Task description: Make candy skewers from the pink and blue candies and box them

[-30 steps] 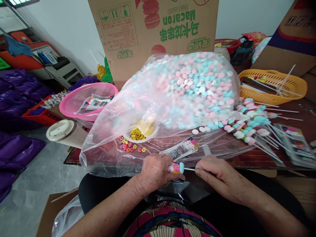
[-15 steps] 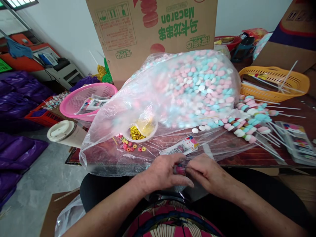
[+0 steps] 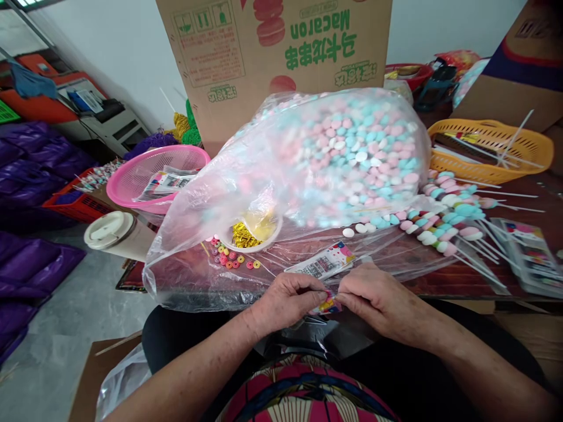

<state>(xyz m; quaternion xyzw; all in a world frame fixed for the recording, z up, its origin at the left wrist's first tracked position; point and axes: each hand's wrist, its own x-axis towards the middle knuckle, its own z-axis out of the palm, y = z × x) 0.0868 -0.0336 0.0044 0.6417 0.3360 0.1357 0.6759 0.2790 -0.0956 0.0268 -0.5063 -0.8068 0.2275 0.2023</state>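
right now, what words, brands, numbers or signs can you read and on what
"Macaron": tall cardboard box, upside down
"马卡龙串串": same box, upside down
Three square signs, arrows in the middle one: same box
Too small or blurred to read: its fine print and smaller logos, flat packet, coloured packet in left hand and right hand, packets in pink basket, clear pack, other box

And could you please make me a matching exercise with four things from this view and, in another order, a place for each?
Things:
1. Patterned wrapper
2. Lidded cup
3. Gold strips
4. Skewers on the table

Places:
A. In a round bowl
B. Near the yellow basket
C. At the fingertips of the left hand and right hand
D. Near the pink basket

Pairs: 1-C, 2-D, 3-A, 4-B
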